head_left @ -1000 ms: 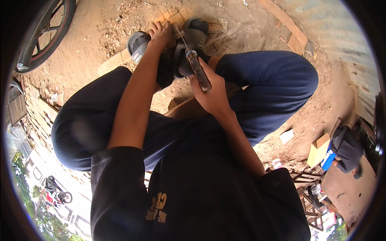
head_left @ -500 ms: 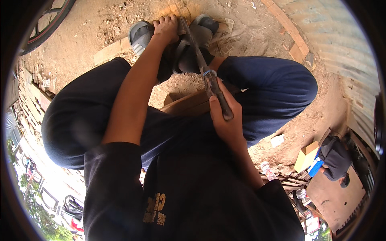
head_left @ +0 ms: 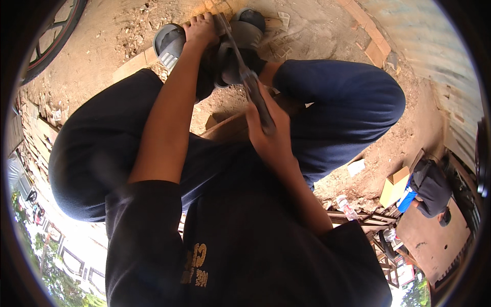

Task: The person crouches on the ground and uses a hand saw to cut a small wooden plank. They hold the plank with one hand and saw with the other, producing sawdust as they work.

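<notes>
My right hand (head_left: 273, 133) is wrapped round the dark straight handle of a long narrow-bladed tool (head_left: 234, 45); seen nearly edge-on, its exact kind is unclear. The blade runs up and away, crossing a brown wooden piece (head_left: 220, 23) between my feet. My left hand (head_left: 201, 29) bears down with curled fingers at the left side of that piece; its grip is partly hidden. Close beside them are my feet in grey and black sandals, the left sandal (head_left: 169, 45) and the right sandal (head_left: 244, 38). Orange-brown dust (head_left: 204, 7) lies by the blade's far end.
My bent knees frame the work. A wooden board (head_left: 230, 128) lies below the tool. A wheel (head_left: 56, 43) stands at far left, a corrugated metal wall (head_left: 424, 51) at right. Behind right, another person (head_left: 432, 187) is beside a yellow box (head_left: 395, 187); a plastic bottle (head_left: 347, 207) lies nearer.
My right hand and the tool have moved up and to the left, pushing the blade farther away. The left hand and feet appear shifted slightly left, along with the whole view.
</notes>
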The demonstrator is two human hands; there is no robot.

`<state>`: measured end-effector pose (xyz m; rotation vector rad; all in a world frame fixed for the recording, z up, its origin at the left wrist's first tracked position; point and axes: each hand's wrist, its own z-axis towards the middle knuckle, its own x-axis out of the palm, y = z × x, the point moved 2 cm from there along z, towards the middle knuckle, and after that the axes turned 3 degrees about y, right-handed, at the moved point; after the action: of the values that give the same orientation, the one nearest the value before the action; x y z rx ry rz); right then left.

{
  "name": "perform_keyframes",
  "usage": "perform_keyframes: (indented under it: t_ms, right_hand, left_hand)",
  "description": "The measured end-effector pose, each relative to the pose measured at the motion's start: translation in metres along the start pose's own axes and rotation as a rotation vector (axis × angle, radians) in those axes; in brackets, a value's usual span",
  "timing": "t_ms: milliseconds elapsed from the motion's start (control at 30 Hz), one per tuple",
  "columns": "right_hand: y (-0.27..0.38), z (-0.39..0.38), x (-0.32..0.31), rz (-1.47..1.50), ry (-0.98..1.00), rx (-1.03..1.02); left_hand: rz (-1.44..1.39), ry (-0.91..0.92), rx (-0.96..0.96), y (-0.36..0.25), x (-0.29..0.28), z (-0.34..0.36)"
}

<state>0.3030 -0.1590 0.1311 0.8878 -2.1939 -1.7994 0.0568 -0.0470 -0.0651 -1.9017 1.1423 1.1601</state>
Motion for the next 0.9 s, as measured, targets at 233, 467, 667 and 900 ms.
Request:
perform_keyframes:
  t_ms: [233, 467, 667, 900]
  right_hand:
    - [-0.016, 0.008, -0.012, -0.003, -0.062, -0.099]
    - [0.014, 0.023, -0.008, -0.072, 0.043, 0.046]
    - [0.009, -0.026, -0.031, -0.040, -0.019, -0.078]
    - [0.001, 0.053, 0.004, -0.127, 0.049, 0.048]
  left_hand:
    - [-0.011, 0.006, -0.003, -0.001, 0.001, 0.002]
    - [-0.041, -0.033, -0.097, 0.005, 0.005, 0.013]
    - [0.062, -0.061, -0.003, 0.013, 0.012, 0.017]
    - [0.002, -0.006, -0.007, 0.013, 0.016, 0.017]
